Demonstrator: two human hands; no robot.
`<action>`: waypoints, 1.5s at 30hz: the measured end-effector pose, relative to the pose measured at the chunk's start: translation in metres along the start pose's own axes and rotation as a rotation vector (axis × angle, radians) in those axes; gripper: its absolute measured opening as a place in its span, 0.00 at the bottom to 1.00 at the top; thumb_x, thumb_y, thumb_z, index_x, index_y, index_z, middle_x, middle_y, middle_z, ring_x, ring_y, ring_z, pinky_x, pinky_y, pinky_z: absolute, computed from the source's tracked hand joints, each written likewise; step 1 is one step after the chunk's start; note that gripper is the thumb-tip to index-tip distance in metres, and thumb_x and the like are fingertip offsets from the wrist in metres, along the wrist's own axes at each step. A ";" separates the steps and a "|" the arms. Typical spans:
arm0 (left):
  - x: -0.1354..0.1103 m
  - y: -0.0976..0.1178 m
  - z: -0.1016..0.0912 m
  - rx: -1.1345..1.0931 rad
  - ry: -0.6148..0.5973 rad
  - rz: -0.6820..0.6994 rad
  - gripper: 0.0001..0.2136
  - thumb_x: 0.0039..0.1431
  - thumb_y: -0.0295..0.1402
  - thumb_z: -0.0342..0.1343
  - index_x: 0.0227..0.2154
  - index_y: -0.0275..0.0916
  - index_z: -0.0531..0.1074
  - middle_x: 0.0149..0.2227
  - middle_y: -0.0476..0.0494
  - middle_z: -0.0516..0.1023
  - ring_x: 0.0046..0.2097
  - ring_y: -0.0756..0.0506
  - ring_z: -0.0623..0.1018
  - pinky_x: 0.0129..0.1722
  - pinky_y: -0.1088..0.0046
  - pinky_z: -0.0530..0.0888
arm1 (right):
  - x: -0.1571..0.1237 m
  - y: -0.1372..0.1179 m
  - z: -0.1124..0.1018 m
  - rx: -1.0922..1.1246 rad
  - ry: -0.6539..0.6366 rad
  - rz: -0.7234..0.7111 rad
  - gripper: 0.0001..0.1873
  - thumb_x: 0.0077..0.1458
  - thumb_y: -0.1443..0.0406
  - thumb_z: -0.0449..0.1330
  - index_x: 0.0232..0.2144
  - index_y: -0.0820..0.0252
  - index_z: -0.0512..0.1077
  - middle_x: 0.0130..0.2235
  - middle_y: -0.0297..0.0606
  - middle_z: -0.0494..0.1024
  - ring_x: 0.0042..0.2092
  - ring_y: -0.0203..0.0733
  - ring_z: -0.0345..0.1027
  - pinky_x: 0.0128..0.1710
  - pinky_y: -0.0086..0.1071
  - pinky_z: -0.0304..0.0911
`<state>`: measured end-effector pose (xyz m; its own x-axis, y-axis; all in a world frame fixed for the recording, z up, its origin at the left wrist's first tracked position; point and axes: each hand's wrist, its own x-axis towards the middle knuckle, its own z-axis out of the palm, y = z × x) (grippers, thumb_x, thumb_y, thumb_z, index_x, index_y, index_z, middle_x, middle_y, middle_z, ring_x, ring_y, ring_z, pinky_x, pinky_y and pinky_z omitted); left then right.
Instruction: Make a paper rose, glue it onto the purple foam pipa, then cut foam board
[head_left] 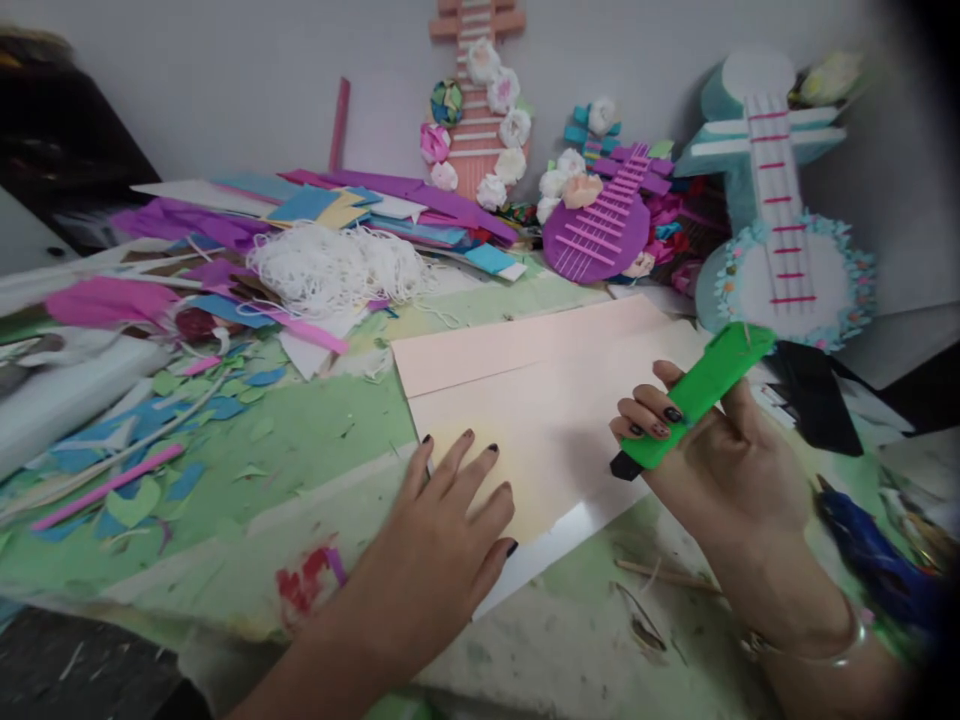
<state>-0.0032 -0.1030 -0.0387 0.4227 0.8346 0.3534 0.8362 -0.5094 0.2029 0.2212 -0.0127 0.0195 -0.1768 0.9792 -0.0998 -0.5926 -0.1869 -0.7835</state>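
The left hand (457, 520) lay spread flat on the pale pink sheet (540, 400) while the right hand (712, 450) closed its grip around a green cutter (694, 395)

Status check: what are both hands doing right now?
Left hand flat on pale pink paper sheet. Right hand grips green plastic cutter above it. Coloured paper scraps lie leftward.

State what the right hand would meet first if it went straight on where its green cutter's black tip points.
The right hand would likely drive the green cutter into the pale pink sheet; depth is unclear.
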 end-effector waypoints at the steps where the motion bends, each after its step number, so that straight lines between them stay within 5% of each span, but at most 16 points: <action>1: 0.000 0.000 0.000 0.007 0.000 0.002 0.13 0.66 0.36 0.45 0.46 0.39 0.71 0.56 0.35 0.71 0.62 0.33 0.63 0.58 0.40 0.61 | 0.000 0.001 -0.001 0.003 0.003 -0.005 0.22 0.63 0.52 0.44 0.37 0.58 0.72 0.26 0.32 0.57 0.28 0.34 0.54 0.30 0.32 0.61; 14: 0.001 0.001 0.001 0.047 -0.027 -0.006 0.13 0.64 0.37 0.47 0.46 0.39 0.70 0.56 0.36 0.70 0.63 0.32 0.62 0.59 0.41 0.58 | 0.003 0.007 -0.005 -0.174 -0.064 -0.137 0.16 0.61 0.54 0.46 0.33 0.51 0.70 0.27 0.35 0.58 0.28 0.39 0.54 0.31 0.36 0.59; 21: 0.001 0.000 0.000 0.054 -0.020 -0.002 0.13 0.65 0.37 0.47 0.46 0.40 0.71 0.56 0.36 0.71 0.62 0.32 0.63 0.58 0.41 0.59 | 0.003 0.004 -0.004 -0.194 -0.037 -0.131 0.21 0.60 0.48 0.47 0.38 0.52 0.74 0.31 0.36 0.65 0.32 0.39 0.61 0.37 0.39 0.67; 24: 0.002 0.000 0.000 0.041 -0.009 -0.011 0.13 0.65 0.38 0.47 0.45 0.41 0.72 0.55 0.38 0.72 0.62 0.34 0.63 0.59 0.43 0.59 | 0.004 0.005 -0.005 -0.235 -0.028 -0.125 0.13 0.52 0.59 0.60 0.41 0.53 0.74 0.37 0.37 0.71 0.39 0.40 0.67 0.47 0.41 0.67; 27: 0.002 0.000 0.001 0.041 0.013 -0.019 0.13 0.64 0.39 0.47 0.45 0.42 0.72 0.55 0.41 0.72 0.61 0.34 0.64 0.60 0.45 0.58 | 0.005 0.009 -0.006 -0.293 0.021 -0.131 0.16 0.44 0.68 0.66 0.39 0.53 0.75 0.39 0.35 0.74 0.43 0.41 0.70 0.52 0.42 0.66; 33: 0.002 -0.001 0.003 0.102 0.035 -0.008 0.19 0.66 0.41 0.44 0.55 0.40 0.67 0.55 0.42 0.73 0.60 0.35 0.65 0.59 0.49 0.59 | 0.010 0.021 -0.007 -0.273 0.105 -0.187 0.07 0.45 0.65 0.69 0.27 0.56 0.73 0.31 0.31 0.76 0.36 0.35 0.72 0.41 0.32 0.71; 40: 0.004 0.000 0.004 0.119 -0.004 -0.025 0.22 0.67 0.41 0.39 0.58 0.36 0.65 0.57 0.42 0.71 0.61 0.34 0.64 0.59 0.47 0.59 | 0.013 0.022 -0.005 -0.322 0.122 -0.151 0.09 0.51 0.63 0.61 0.38 0.52 0.75 0.31 0.32 0.74 0.29 0.33 0.70 0.21 0.23 0.64; 45: 0.004 0.001 0.004 0.084 -0.047 -0.054 0.23 0.67 0.43 0.40 0.58 0.37 0.65 0.58 0.42 0.69 0.62 0.34 0.62 0.59 0.46 0.59 | 0.014 0.025 -0.002 -0.377 0.145 -0.245 0.09 0.56 0.62 0.57 0.30 0.52 0.77 0.33 0.31 0.78 0.28 0.32 0.70 0.26 0.25 0.68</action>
<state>0.0003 -0.0993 -0.0404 0.3908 0.8701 0.3003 0.8835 -0.4461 0.1428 0.2057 -0.0039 -0.0031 0.0599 0.9969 0.0519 -0.2721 0.0663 -0.9600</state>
